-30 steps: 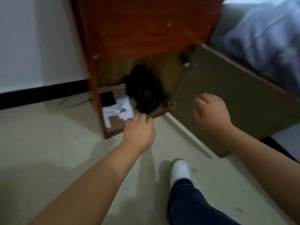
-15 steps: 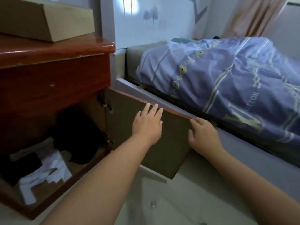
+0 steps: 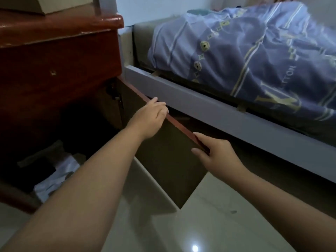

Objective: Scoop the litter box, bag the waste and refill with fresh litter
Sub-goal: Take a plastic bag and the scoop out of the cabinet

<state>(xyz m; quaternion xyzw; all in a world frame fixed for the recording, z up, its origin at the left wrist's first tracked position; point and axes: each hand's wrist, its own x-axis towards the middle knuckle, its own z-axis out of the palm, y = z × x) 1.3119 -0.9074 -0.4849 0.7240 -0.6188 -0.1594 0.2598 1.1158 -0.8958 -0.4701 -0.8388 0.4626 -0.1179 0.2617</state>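
Both hands moved: left hand (image 3: 152,115) & right hand (image 3: 216,153) now grip cabinet door (image 3: 163,160) top edge.

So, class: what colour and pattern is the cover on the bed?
The bed cover is blue-purple with pale stripes and yellowish motifs, shown in the head view.

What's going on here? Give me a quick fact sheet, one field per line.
Setting: bedroom, wooden nightstand beside a bed
Cabinet door: swung open toward the bed
Left hand: fingers curled over the door's top edge
Right hand: gripping the same edge, nearer the free corner
Inside cabinet: white papers, dark items, too dim to identify
Bed cover: purple patterned blanket
Litter box: not in view
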